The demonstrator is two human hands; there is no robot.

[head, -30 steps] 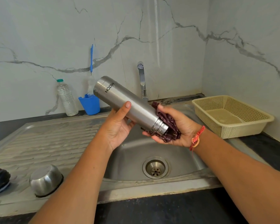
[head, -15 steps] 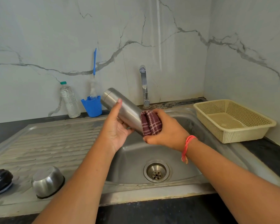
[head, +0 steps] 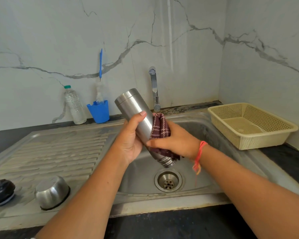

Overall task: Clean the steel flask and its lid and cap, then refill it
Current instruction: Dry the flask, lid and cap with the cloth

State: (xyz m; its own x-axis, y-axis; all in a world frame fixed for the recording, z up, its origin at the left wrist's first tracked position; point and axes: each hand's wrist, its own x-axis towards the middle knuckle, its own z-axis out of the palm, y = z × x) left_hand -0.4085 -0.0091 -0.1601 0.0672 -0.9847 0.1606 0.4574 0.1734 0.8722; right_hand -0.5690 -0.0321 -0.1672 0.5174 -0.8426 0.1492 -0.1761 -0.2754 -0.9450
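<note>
No readable text shows, even on the steel flask [head: 133,109].

Bright even daylight, soft shadows, pale glare streak down the wall [head: 169,49] (sharp focus throughout), edges bowed wide-angle

The left hand [head: 131,140] grips the steel flask [head: 135,109], tilted base up, threaded mouth down over the sink [head: 205,128]. The right hand [head: 176,144] wraps a maroon cloth [head: 160,128] around the flask body. The steel cap [head: 51,191] and black lid [head: 1,191] rest at the drainboard's [head: 59,149] front left corner.
</note>
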